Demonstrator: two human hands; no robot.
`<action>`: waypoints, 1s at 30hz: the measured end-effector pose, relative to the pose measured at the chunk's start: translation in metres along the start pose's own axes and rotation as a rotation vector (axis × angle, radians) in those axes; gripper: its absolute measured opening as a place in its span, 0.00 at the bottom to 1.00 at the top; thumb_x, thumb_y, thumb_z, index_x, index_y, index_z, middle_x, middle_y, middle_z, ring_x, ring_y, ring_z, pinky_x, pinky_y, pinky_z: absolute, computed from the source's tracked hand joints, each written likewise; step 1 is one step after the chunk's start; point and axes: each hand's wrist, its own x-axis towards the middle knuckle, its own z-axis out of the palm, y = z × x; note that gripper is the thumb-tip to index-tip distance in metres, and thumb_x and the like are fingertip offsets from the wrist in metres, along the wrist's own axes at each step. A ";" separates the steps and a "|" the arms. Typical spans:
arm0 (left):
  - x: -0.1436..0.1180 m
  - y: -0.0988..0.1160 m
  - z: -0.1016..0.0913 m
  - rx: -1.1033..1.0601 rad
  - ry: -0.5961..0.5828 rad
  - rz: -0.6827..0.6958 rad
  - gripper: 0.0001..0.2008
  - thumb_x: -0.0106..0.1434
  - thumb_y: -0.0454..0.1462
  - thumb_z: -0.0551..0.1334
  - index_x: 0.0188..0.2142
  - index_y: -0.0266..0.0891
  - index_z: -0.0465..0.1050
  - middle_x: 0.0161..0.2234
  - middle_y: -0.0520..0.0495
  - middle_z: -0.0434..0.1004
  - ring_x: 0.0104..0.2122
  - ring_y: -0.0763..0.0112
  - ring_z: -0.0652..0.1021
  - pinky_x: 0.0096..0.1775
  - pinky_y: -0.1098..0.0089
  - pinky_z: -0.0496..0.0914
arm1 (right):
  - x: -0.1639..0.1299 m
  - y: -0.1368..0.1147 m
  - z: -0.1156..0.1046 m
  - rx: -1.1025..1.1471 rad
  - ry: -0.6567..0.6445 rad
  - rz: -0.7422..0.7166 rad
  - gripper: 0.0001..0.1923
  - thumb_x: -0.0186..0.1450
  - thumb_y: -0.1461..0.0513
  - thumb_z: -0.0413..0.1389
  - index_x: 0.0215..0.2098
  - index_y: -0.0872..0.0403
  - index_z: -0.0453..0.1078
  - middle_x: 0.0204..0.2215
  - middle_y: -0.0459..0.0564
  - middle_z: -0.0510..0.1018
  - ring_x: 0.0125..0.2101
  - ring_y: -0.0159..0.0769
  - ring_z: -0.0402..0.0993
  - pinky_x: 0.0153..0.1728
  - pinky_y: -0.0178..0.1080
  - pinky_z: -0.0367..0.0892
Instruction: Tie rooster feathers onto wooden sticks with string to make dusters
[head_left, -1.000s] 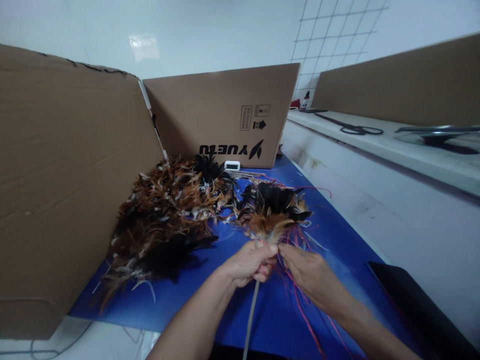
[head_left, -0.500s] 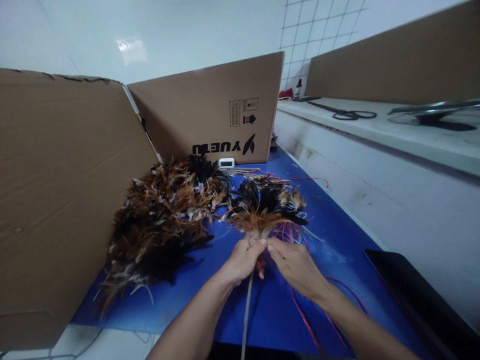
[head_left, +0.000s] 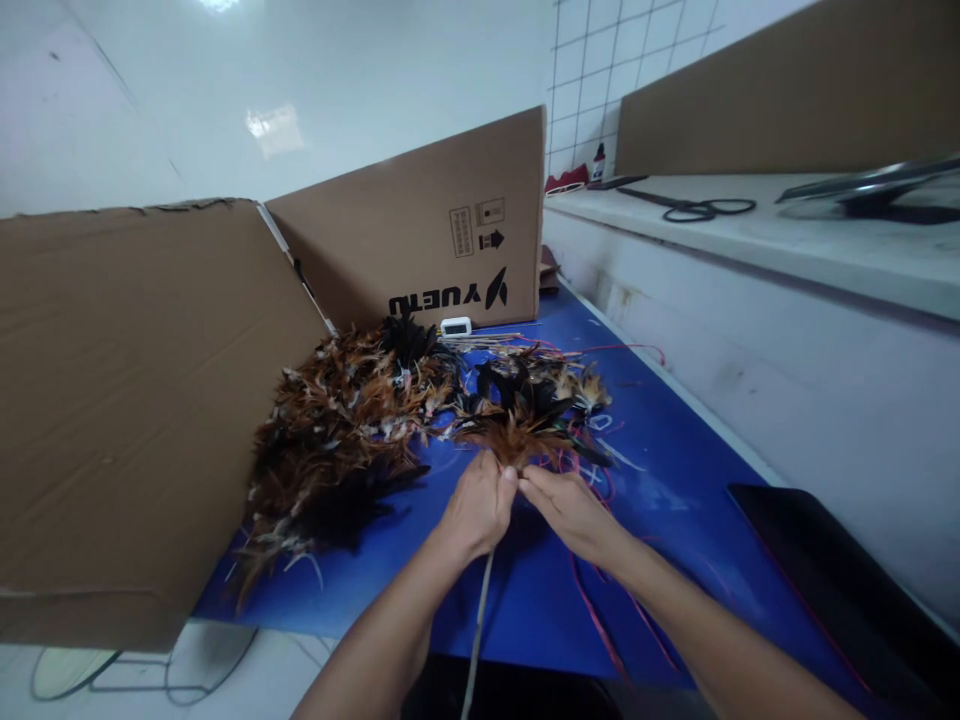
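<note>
Both hands have moved forward, away from the body. Left hand [head_left: 474,508] is closed in a tight grip on the thin pale stick [head_left: 475,632] just under the brown and black feather bunch [head_left: 525,420]. Right hand [head_left: 564,505] pinches the thin red string [head_left: 592,615] at the same place, touching the left fingers. I judge the binding of feathers to the stick is in progress; next needs a firm, even pull. Finished feather dusters [head_left: 337,430] lie on the blue counter [head_left: 660,450] beside the brown cardboard box [head_left: 420,240].

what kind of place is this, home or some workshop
Probably a small craft workshop: a pile of feathers on a blue mat, cardboard screens around the bench, and scissors on the shelf.
</note>
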 end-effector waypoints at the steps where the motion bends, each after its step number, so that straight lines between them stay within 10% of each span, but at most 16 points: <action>1: 0.000 0.000 0.000 0.044 0.009 0.010 0.18 0.66 0.41 0.38 0.37 0.34 0.62 0.34 0.41 0.67 0.36 0.65 0.69 0.40 0.64 0.63 | 0.000 0.000 0.001 0.010 0.005 0.000 0.16 0.67 0.57 0.40 0.23 0.52 0.56 0.17 0.40 0.60 0.19 0.28 0.57 0.23 0.33 0.52; 15: -0.002 0.003 0.015 0.418 0.214 0.046 0.12 0.65 0.36 0.41 0.34 0.37 0.60 0.32 0.43 0.66 0.34 0.66 0.68 0.37 0.66 0.63 | 0.006 0.009 0.015 0.170 0.083 0.065 0.18 0.66 0.56 0.43 0.21 0.55 0.60 0.17 0.40 0.61 0.19 0.27 0.55 0.22 0.32 0.53; 30: 0.014 -0.005 -0.022 0.218 -0.184 0.058 0.14 0.65 0.36 0.43 0.32 0.37 0.65 0.32 0.47 0.66 0.35 0.70 0.69 0.40 0.69 0.63 | 0.014 0.016 0.026 0.220 0.095 0.144 0.16 0.61 0.58 0.48 0.18 0.56 0.64 0.16 0.42 0.65 0.21 0.29 0.60 0.24 0.32 0.55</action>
